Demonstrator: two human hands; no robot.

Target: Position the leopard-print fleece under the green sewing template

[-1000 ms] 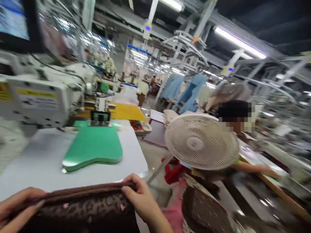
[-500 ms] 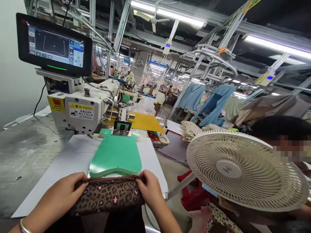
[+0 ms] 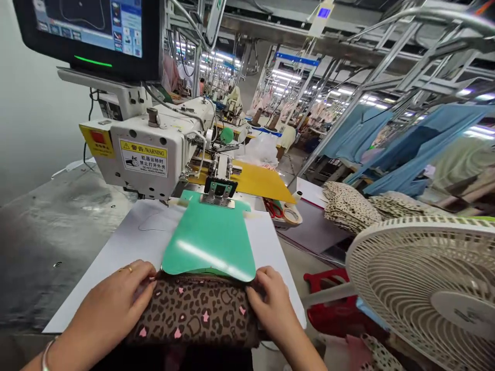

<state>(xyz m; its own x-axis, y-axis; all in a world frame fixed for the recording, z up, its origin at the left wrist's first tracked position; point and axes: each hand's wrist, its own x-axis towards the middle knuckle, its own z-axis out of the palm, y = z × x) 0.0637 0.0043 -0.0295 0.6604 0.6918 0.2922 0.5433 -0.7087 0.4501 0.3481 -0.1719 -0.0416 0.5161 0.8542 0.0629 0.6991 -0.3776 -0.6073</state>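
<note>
At the green template's near edge, both hands (left, right) palm-down, fingers pinching the leopard-print fabric.

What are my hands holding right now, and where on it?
Both hold the leopard-print fabric: left hand at its upper left edge, right hand at its upper right edge.

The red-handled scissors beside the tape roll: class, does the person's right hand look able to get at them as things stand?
Probably yes. The scissors lie uncovered past the white board's far right corner, with nothing between, but the right hand is holding the leopard-print fabric and must release it.
</note>
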